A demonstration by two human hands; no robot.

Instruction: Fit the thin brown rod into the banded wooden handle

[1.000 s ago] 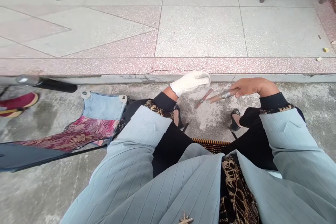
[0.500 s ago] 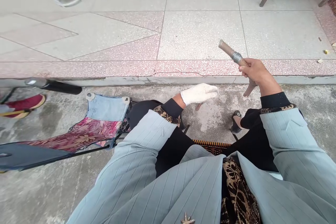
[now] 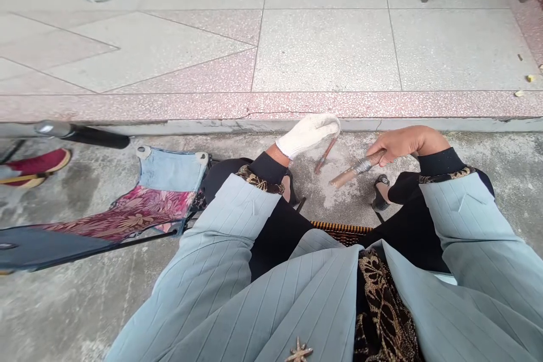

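The left arm (image 3: 224,220) is extended forward and angled inward; the white-gloved left hand (image 3: 309,134) is held palm down, its fingers bent over. The right arm (image 3: 470,209) is likewise extended, and the bare right hand (image 3: 401,143) is turned inward and curled into a grip.

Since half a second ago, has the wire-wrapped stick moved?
Yes: the wire-wrapped stick swung from over the pink step edge to its near side.
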